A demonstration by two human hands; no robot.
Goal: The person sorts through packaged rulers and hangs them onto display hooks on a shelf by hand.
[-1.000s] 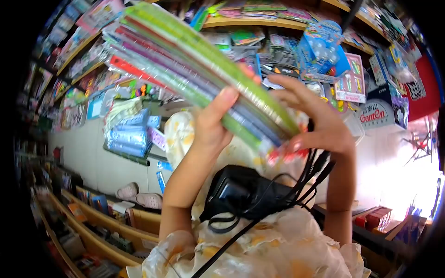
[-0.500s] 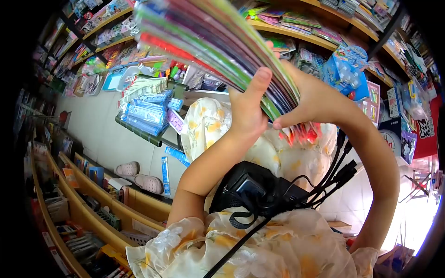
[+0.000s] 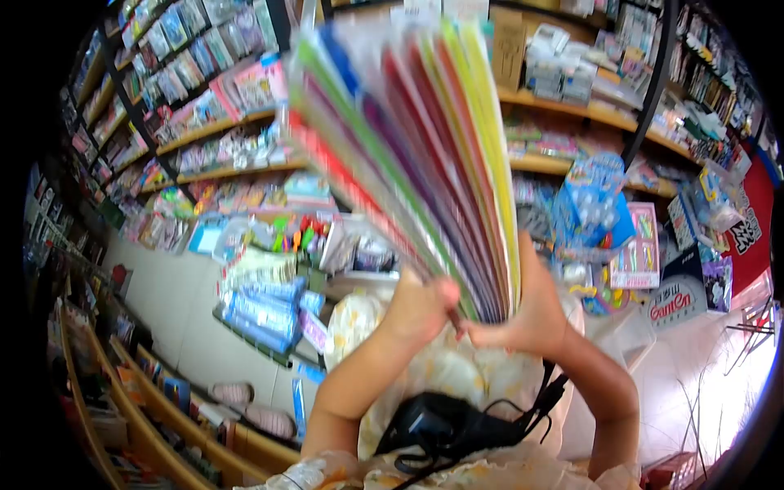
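A thick stack of thin, colourful plastic-sleeved packets point(image 3: 425, 171) stands upright in front of me, its upper edges fanned out in red, green, purple, maroon and yellow. My left hand point(image 3: 418, 309) is closed round its lower left edge, with the thumb near the bottom. At the lower right, my right hand point(image 3: 529, 306) grips the same stack, fingers behind it and thumb in front. Motion blurs the sheets, and what is printed on them cannot be made out.
Blue packages point(image 3: 263, 314) lie piled on a low stool at the left. Pale clogs point(image 3: 269, 420) rest on the floor beside wooden shelving point(image 3: 184, 437). A blue display box point(image 3: 590, 214) stands at the right, with a GanTen carton point(image 3: 676, 300) beyond. Stocked shelves point(image 3: 224, 122) line the back.
The stack has swung from leaning left to nearly upright, and its top has fanned wider. Both hands have moved lower in view, still holding it. My view has tilted up towards the back shelves.
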